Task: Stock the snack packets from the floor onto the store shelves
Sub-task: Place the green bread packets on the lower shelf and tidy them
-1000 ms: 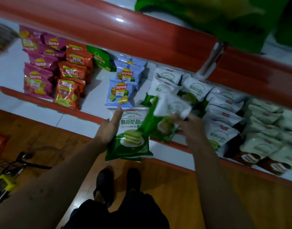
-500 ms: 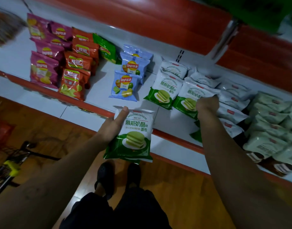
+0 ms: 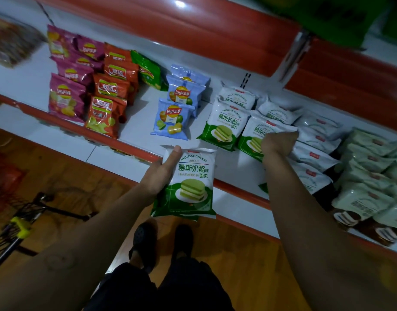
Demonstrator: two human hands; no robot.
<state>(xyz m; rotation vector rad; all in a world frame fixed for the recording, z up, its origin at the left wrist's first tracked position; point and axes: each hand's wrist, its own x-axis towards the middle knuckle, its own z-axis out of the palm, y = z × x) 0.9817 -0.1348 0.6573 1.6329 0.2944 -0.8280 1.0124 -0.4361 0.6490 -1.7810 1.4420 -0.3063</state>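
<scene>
My left hand [image 3: 159, 176] grips a white and green mousse cheese bread packet [image 3: 190, 182] in front of the shelf's red front edge [image 3: 238, 187], thumb lying along its top left corner. A second packet seems to sit behind it. My right hand [image 3: 278, 142] reaches onto the white shelf [image 3: 143, 122] and rests on another green bread packet [image 3: 256, 133] in the front row. Its fingers are bent away from me and hidden. A matching packet [image 3: 224, 126] lies just left of that one, with more stacked behind.
Blue Lay's bags [image 3: 173, 120], orange bags [image 3: 105, 115] and pink bags [image 3: 66, 99] fill the shelf's left part. White packets [image 3: 314, 158] and pale green ones [image 3: 368, 167] crowd the right. A red upper shelf [image 3: 193, 25] overhangs. A wire basket [image 3: 20, 223] stands on the wooden floor at left.
My right hand carried a green packet from beside the left hand onto the shelf's front row and still rests there. The left hand has kept hold of its packet.
</scene>
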